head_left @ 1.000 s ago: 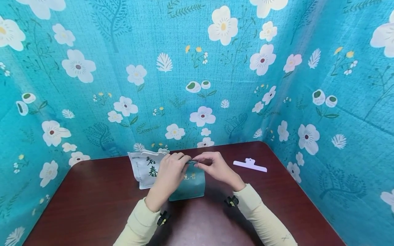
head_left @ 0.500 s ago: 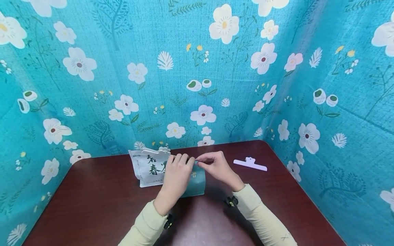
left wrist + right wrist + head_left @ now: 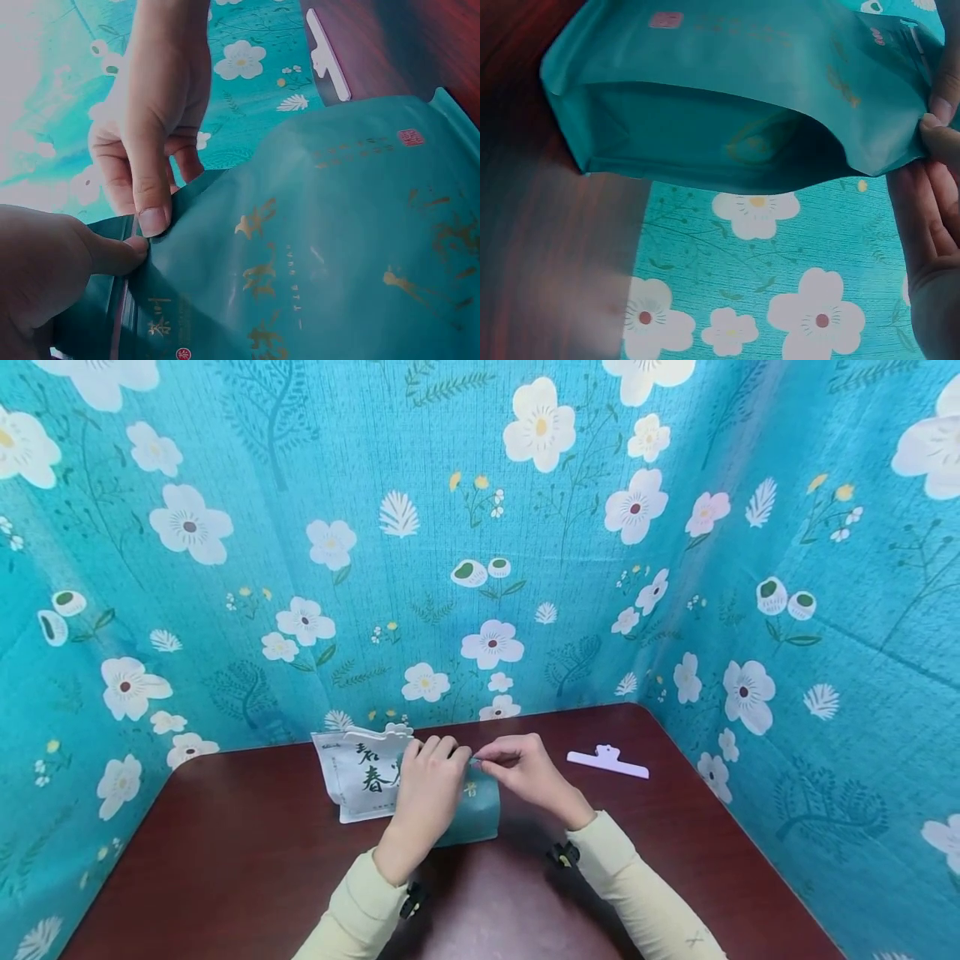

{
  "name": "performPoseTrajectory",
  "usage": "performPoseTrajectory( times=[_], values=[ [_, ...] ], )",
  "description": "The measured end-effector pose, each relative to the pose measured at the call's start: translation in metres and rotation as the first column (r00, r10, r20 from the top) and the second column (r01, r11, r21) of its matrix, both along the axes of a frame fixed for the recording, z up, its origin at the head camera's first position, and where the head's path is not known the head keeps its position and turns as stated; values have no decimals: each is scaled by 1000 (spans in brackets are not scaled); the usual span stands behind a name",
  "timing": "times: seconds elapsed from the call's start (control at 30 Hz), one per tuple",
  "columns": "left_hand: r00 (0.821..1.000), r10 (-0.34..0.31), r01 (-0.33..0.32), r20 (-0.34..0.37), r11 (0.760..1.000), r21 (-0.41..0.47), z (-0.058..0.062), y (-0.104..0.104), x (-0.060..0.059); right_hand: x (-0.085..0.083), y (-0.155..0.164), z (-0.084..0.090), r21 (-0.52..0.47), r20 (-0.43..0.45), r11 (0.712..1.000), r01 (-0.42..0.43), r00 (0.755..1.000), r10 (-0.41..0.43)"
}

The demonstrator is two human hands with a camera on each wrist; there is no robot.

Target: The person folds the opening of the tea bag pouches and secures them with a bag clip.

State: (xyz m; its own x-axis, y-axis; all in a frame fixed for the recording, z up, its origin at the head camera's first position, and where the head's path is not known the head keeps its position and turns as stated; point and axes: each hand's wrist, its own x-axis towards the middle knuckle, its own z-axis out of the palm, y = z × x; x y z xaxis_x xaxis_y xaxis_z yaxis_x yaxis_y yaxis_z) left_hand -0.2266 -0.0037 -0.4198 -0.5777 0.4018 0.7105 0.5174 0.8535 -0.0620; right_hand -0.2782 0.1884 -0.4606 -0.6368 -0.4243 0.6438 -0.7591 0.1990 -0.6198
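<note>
A teal tea pouch (image 3: 476,814) with gold lettering stands upright on the table in front of me. At its top edge my left hand (image 3: 429,789) and right hand (image 3: 528,770) meet, fingertips close together. In the left wrist view, the left thumb (image 3: 124,253) presses by the zip strip (image 3: 124,300), and the right thumb (image 3: 154,217) lies right beside it, its fingers behind the pouch. Both hands pinch the top edge. The right wrist view shows the pouch's gusseted side (image 3: 682,135) and the right hand (image 3: 937,225) at its top corner. My left hand covers part of the front in the head view.
Behind and left of the teal pouch stands a white pouch (image 3: 363,777) with green characters, a white wavy-edged clip (image 3: 375,733) along its top. A pale purple bag clip (image 3: 607,762) lies to the right on the dark red table (image 3: 225,852). Flowered blue cloth (image 3: 420,610) hangs behind.
My left hand has slid right along the pouch's top edge, closer to my right hand, covering more of the pouch's front. The right hand has stayed at the right end of the top.
</note>
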Motion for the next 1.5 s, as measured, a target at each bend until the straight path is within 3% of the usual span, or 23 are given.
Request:
performPoseTrajectory(
  times=[0.2,0.47,0.6,0.7,0.93,1.13,1.33,1.5],
  values=[
    [999,-2,1,34,1000,7,3,-1,1,-1,5,-8,-40,76,999,-22,997,25],
    [999,-6,7,39,1000,-13,5,2,1,-4,5,-10,14,-96,1000,10,995,-9],
    [1000,0,2,30,998,-63,5,4,2,-3,5,-10,18,-125,1000,6,992,-3],
    [999,16,-13,33,996,-90,6,5,1,-2,6,-9,28,-104,1000,7,995,-4],
    [996,22,-14,86,995,-99,9,7,1,2,11,-11,-5,54,999,-38,998,39],
    [996,35,-26,80,993,-116,9,8,1,4,11,-13,49,-18,999,10,1000,-9],
    [995,39,-30,88,994,-103,9,11,1,8,7,-2,79,-88,996,43,996,-36],
    [993,75,-65,94,992,-103,10,13,1,21,4,19,97,-57,995,31,998,-26]
  ],
)
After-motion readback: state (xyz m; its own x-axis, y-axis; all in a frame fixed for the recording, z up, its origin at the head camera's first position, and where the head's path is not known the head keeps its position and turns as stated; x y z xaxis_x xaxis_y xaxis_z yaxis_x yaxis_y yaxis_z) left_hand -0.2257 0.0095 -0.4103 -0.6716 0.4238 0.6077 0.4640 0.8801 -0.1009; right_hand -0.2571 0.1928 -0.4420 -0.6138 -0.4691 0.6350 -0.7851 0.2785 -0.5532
